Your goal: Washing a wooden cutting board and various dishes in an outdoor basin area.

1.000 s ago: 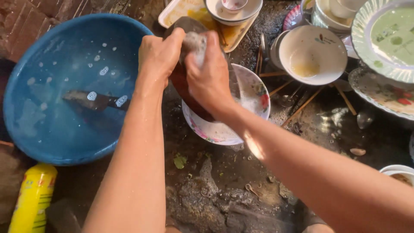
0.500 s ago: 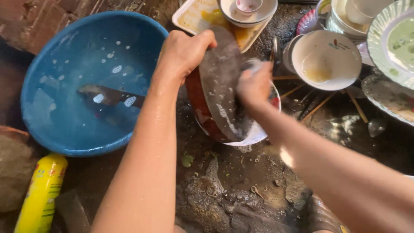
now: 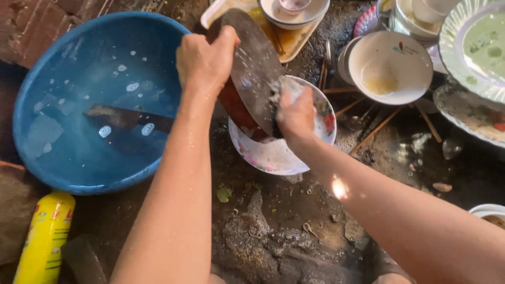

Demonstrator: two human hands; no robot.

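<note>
Dark oval plate (image 3: 252, 68) held on edge over a floral bowl (image 3: 273, 152), centre of view. Far left: yellow bottle (image 3: 42, 236), then blue basin (image 3: 89, 100) w/ soapy water & a knife (image 3: 123, 120) in it. Left hand (image 3: 202, 60) fingers curled tight round plate's top edge. Right hand (image 3: 294, 113) closed on a sudsy sponge (image 3: 286, 87), pressed vs plate face. Right: dirty white bowl (image 3: 389, 66), chopsticks (image 3: 368, 129).

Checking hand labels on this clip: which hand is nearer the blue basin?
Left. The left hand grips the dark board just beside the blue basin rim; the right hand is farther off, over the flowered plate.
</note>
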